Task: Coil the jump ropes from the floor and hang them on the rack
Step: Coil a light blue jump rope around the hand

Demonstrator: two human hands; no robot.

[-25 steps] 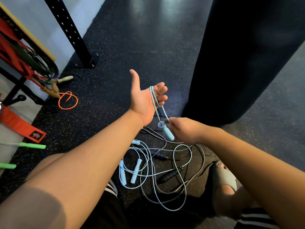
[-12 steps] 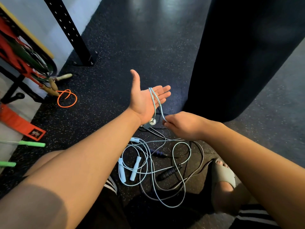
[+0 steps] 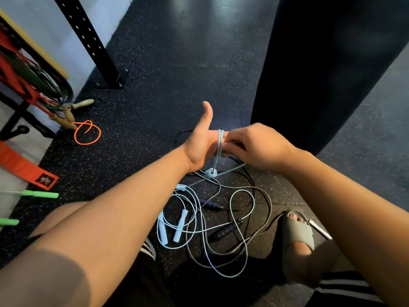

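Speckled floor point(image 3: 177, 63) — two hands, one pale-blue rope point(image 3: 219, 140): left hand point(image 3: 200, 142) spread, right hand point(image 3: 254, 147) pinching it.

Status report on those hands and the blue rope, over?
Left hand open, thumb up, light blue rope looped round its fingers. Right hand gripping that rope at the loops. Rest lies tangled with other ropes on the floor.

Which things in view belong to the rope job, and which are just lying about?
Job: blue rope wound on left hand, right hand holding it; floor tangle; orange rope; green handles; rack.
Lying about: bag; strap; post; sandal.
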